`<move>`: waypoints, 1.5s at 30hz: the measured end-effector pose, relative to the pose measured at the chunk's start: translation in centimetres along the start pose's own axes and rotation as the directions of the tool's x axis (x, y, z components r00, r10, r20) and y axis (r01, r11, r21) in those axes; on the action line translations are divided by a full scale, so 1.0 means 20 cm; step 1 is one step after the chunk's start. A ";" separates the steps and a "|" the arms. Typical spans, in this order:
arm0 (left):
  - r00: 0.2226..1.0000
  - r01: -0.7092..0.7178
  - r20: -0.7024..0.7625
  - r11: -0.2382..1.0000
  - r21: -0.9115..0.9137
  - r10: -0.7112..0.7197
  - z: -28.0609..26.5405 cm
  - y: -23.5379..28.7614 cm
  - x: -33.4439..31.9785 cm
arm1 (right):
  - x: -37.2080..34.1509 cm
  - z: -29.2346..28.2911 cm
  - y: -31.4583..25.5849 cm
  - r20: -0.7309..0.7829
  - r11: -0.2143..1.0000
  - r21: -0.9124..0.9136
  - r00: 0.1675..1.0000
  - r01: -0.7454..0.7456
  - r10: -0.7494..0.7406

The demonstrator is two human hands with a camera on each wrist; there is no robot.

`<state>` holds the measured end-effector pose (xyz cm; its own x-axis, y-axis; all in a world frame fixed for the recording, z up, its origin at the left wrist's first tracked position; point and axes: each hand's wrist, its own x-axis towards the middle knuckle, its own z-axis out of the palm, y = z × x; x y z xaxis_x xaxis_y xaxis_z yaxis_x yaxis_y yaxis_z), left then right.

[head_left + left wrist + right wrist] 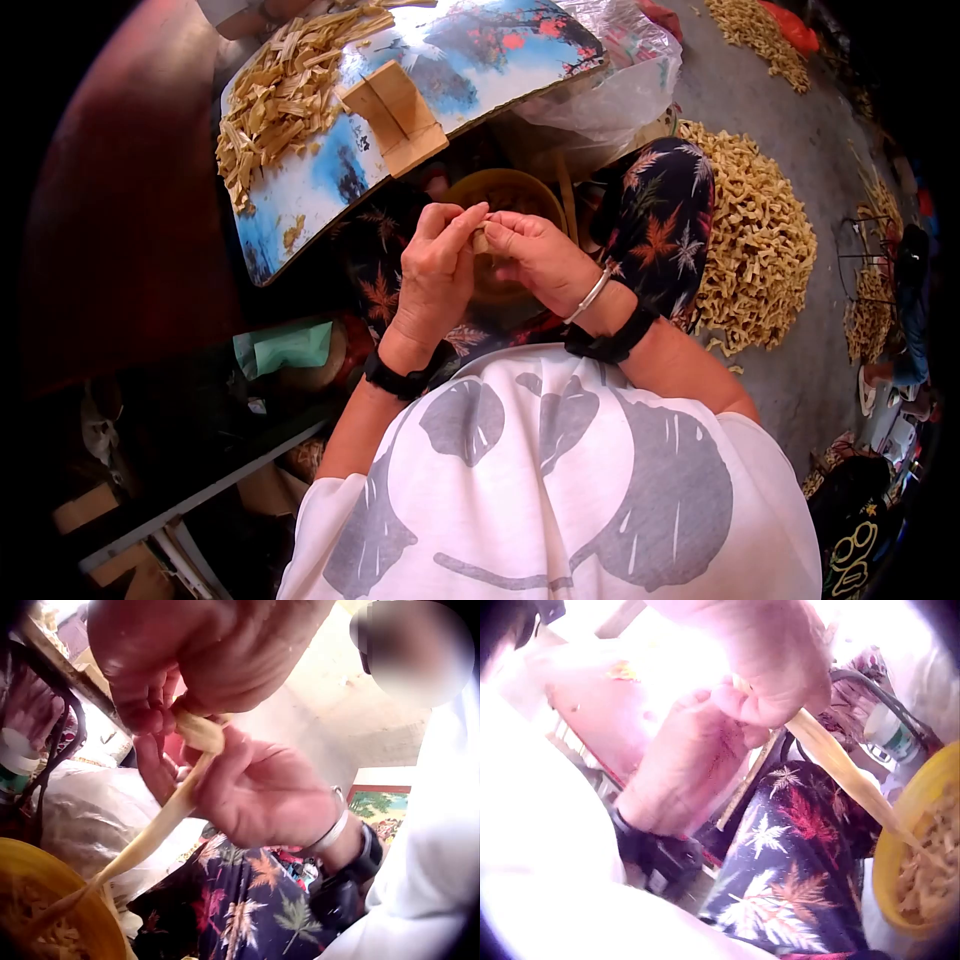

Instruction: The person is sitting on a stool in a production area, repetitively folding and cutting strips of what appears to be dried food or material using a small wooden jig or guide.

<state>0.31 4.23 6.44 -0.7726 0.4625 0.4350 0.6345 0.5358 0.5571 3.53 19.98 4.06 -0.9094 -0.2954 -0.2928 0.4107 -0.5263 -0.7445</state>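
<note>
A pale yellow, flat strip (161, 819) is folded or knotted at its upper end, between both hands; its long tail hangs toward a yellow bucket (889, 859). The left hand (438, 262) pinches the strip's upper end with fingertips and thumb. Close against it, the right hand (545, 262) holds the strip just below the fold, its fingers curled round it. In the right wrist view the strip (840, 766) comes out from under the right hand, and the fold is mostly hidden behind the fingers.
A painted board (330, 190) at the upper left bears loose strips (290, 90) and a wooden block (400, 118). A large heap of small knotted pieces (755, 240) lies on the floor at the right. Patterned trouser legs flank the bucket.
</note>
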 end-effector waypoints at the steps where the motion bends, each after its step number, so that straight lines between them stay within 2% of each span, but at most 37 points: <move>1: 1.000 -0.017 -0.009 1.000 0.021 0.017 0.01 -0.02 -0.01 | -0.01 0.00 -0.01 0.045 0.981 0.163 0.994 -0.104 0.098; 2: 0.999 0.025 -0.041 1.000 0.014 -0.024 0.03 -0.03 -0.02 | 0.00 -0.04 0.02 0.107 0.974 0.192 0.989 -0.117 0.098; 4: 0.989 0.100 -0.106 0.995 -0.007 -0.101 0.06 -0.04 -0.03 | 0.02 -0.03 0.03 0.049 0.983 0.169 0.997 -0.064 0.056; 5: 0.979 0.161 -0.116 0.984 -0.078 -0.170 0.06 -0.03 -0.03 | 0.03 -0.03 0.03 0.022 0.987 0.156 0.999 -0.037 0.034; 7: 0.945 0.279 -0.112 0.935 -0.219 -0.308 0.03 0.02 -0.06 | 0.06 -0.03 0.04 -0.060 0.999 -0.003 0.997 0.049 -0.049; 9: 0.932 0.325 -0.021 0.858 -0.397 -0.362 0.06 0.05 -0.08 | 0.08 -0.04 0.06 -0.087 0.978 -0.163 0.985 0.133 -0.149; 11: 0.917 0.356 -0.017 0.836 -0.418 -0.399 0.07 0.05 -0.09 | 0.09 -0.03 0.08 -0.058 0.923 -0.314 0.966 0.224 -0.254; 12: 0.924 0.331 -0.032 0.840 -0.430 -0.380 0.07 0.02 -0.09 | 0.06 0.00 0.05 -0.108 0.906 -0.344 0.947 0.248 -0.301; 14: 0.936 0.281 -0.064 0.845 -0.455 -0.346 0.05 -0.05 -0.08 | -0.02 -0.02 -0.02 -0.023 0.888 -0.445 0.990 0.117 -0.142; 15: 0.873 0.425 -0.010 0.771 -0.475 -0.488 -0.01 -0.04 -0.07 | -0.04 -0.02 -0.04 0.020 0.865 -0.500 0.998 0.056 -0.053; 16: 0.845 0.448 -0.008 0.715 -0.537 -0.535 -0.03 -0.08 -0.06 | -0.07 0.01 -0.04 -0.001 0.799 -0.594 0.993 0.092 -0.116; 17: 0.815 0.465 -0.002 0.655 -0.596 -0.580 -0.04 -0.10 -0.05 | -0.08 0.01 -0.01 0.075 0.560 -0.792 0.949 0.244 -0.307; 18: 0.783 0.515 0.053 0.598 -0.614 -0.620 -0.07 -0.09 -0.04 | -0.09 0.00 0.02 0.201 0.247 -0.907 0.867 0.341 -0.456; 19: 0.759 0.494 0.098 0.470 -0.732 -0.644 -0.06 -0.10 -0.05 | -0.09 0.00 0.03 0.363 -0.100 -0.923 0.757 0.371 -0.544; 21: 0.724 0.410 0.203 0.176 -0.895 -0.659 -0.01 -0.12 -0.07 | -0.08 0.00 0.05 0.349 -0.107 -0.926 0.711 0.362 -0.610; 23: 0.714 0.336 0.292 -0.055 -0.940 -0.637 0.05 -0.10 -0.10 | -0.05 0.00 0.06 0.337 -0.150 -0.935 0.678 0.320 -0.653; 24: 0.725 0.358 0.309 -0.047 -0.933 -0.616 0.07 -0.08 -0.11 | -0.04 0.00 0.07 0.366 -0.174 -0.924 0.662 0.339 -0.654; 25: 0.714 0.390 0.282 0.029 -0.920 -0.640 0.09 -0.05 -0.11 | -0.03 0.00 0.09 0.395 -0.197 -0.912 0.644 0.359 -0.655; 26: 0.720 0.398 0.281 0.046 -0.916 -0.634 0.09 -0.04 -0.10 | -0.02 0.01 0.10 0.422 -0.219 -0.900 0.628 0.377 -0.654; 29: 0.714 0.439 0.304 0.065 -0.896 -0.631 0.07 -0.02 -0.08 | -0.01 0.01 0.12 0.368 -0.125 -0.919 0.700 0.374 -0.612; 30: 0.709 0.456 0.316 0.067 -0.888 -0.631 0.07 -0.02 -0.07 | -0.01 0.02 0.09 0.259 0.019 -0.937 0.730 0.349 -0.633; 32: 0.772 0.487 0.306 0.209 -0.848 -0.558 0.06 -0.06 -0.09 | 0.01 0.02 -0.01 0.035 0.307 -0.908 0.781 0.286 -0.624; 33: 0.799 0.495 0.305 0.278 -0.823 -0.518 0.06 -0.07 -0.09 | 0.04 0.01 -0.03 -0.039 0.468 -0.831 0.807 0.301 -0.589; 35: 0.782 0.546 0.363 0.274 -0.792 -0.508 0.06 -0.04 -0.10 | 0.10 -0.05 0.01 -0.001 0.586 -0.729 0.855 0.355 -0.519; 37: 0.764 0.596 0.418 0.288 -0.750 -0.491 0.07 -0.05 -0.11 | 0.11 -0.03 0.01 -0.068 0.600 -0.726 0.833 0.337 -0.549; 38: 0.770 0.604 0.376 0.398 -0.691 -0.515 0.07 -0.05 -0.12 | 0.12 -0.03 0.01 -0.098 0.606 -0.724 0.821 0.329 -0.563; 41: 0.816 0.536 0.248 0.523 -0.662 -0.522 0.08 -0.07 -0.17 | 0.13 -0.03 -0.04 -0.076 0.552 -0.776 0.824 0.305 -0.561; 42: 0.778 0.572 0.262 0.470 -0.672 -0.571 0.06 -0.06 -0.16 | 0.12 -0.02 -0.05 -0.058 0.579 -0.765 0.866 0.281 -0.497; 44: 0.812 0.538 0.221 0.546 -0.642 -0.540 0.05 -0.07 -0.15 | 0.10 0.00 -0.07 -0.018 0.626 -0.747 0.934 0.225 -0.358; 45: 0.829 0.519 0.201 0.583 -0.626 -0.522 0.05 -0.08 -0.14 | 0.11 0.00 -0.06 -0.021 0.681 -0.690 0.934 0.245 -0.357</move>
<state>1.49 2.86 3.68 -0.9665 0.2461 -0.0724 -0.0463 0.1102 0.9928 1.00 19.97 4.26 -0.9973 -0.0713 -0.0198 0.0112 0.1195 -0.9928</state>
